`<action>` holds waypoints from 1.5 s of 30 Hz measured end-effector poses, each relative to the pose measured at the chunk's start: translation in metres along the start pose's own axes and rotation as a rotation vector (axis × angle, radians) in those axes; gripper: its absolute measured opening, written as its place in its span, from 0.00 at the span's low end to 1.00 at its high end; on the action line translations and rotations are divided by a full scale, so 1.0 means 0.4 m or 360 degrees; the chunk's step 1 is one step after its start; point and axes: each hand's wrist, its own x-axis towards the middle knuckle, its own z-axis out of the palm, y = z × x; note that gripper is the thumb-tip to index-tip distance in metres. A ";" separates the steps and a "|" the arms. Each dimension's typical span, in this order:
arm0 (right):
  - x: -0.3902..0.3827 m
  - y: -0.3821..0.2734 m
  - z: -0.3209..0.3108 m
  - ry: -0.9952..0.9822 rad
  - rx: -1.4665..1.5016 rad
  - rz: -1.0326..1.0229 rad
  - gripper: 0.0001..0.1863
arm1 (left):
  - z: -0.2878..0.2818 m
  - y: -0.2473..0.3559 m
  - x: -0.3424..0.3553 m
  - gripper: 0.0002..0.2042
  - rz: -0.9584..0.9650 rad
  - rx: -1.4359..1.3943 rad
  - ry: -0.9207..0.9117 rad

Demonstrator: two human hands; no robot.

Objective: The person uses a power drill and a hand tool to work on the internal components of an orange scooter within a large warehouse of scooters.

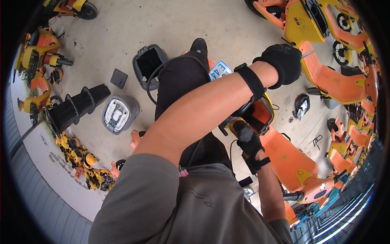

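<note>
Scooter (284, 150), orange, long axis running from lower right up toward left, lies under both hands. Right hand (250, 144), gloved, nearer, wrapped tight around a dark-tipped handle (239, 128) at the scooter's open frame (264, 110). Left hand (280, 63), gloved, farther up, fist closed on a thin metal tool (307, 53). Grey cover (119, 114) lies left, well apart.
</note>
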 end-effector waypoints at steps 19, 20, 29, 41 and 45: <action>-0.026 0.086 0.077 0.0158 0.0156 -0.0227 0.14 | 0.024 -0.019 -0.014 0.14 0.0053 0.0070 -0.0035; -0.029 0.085 0.075 0.0157 0.0135 -0.0263 0.14 | 0.025 -0.018 -0.016 0.14 0.0059 0.0069 -0.0043; -0.071 -0.033 0.030 0.0031 0.0575 -0.0013 0.22 | 0.034 -0.021 -0.034 0.12 0.0144 0.0114 -0.0065; -0.182 0.089 0.115 0.0192 0.0793 0.0171 0.21 | 0.168 0.037 -0.174 0.10 0.0447 -0.0026 -0.0818; -0.231 0.110 0.158 0.0321 0.0838 0.0210 0.22 | 0.285 -0.028 -0.286 0.08 0.0457 0.0327 -0.1004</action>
